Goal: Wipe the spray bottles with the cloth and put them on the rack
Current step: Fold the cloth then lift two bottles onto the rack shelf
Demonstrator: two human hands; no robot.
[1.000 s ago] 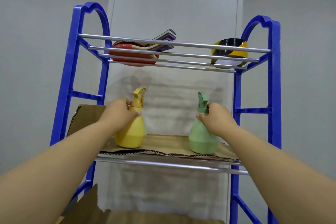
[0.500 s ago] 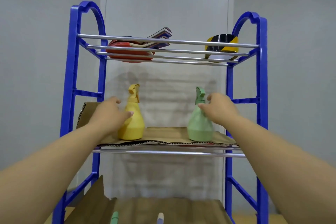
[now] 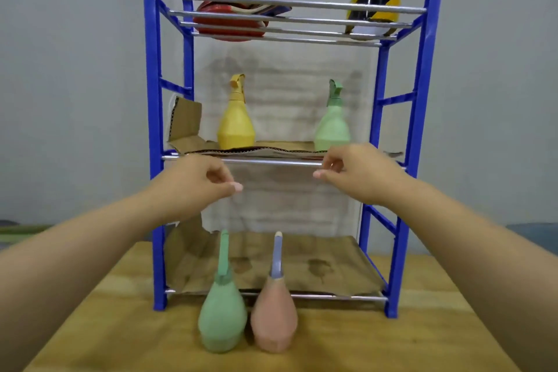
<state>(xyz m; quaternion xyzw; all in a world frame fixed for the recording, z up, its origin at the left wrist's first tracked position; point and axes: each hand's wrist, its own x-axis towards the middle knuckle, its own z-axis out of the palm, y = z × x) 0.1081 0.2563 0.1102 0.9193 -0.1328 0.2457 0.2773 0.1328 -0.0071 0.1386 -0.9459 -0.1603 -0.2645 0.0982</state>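
Observation:
A yellow spray bottle (image 3: 236, 119) and a pale green spray bottle (image 3: 332, 124) stand upright on the cardboard-lined middle shelf of the blue rack (image 3: 155, 118). On the wooden table in front of the rack stand a second green spray bottle (image 3: 222, 314) and a pink spray bottle (image 3: 274, 318), side by side. My left hand (image 3: 193, 183) and my right hand (image 3: 359, 174) hover in front of the middle shelf's front bar, below the shelved bottles, fingers loosely curled and holding nothing. No cloth is in view.
The top shelf holds red table-tennis paddles (image 3: 232, 19) at the left and a black-and-yellow tape roll (image 3: 374, 13) at the right. Stained cardboard (image 3: 302, 266) lines the bottom shelf. The wooden table (image 3: 422, 326) extends around the rack's feet.
Both hands have let go of the yellow and green bottles on the middle shelf and drawn back downward. The view has tilted down, bringing the two bottles on the table into sight.

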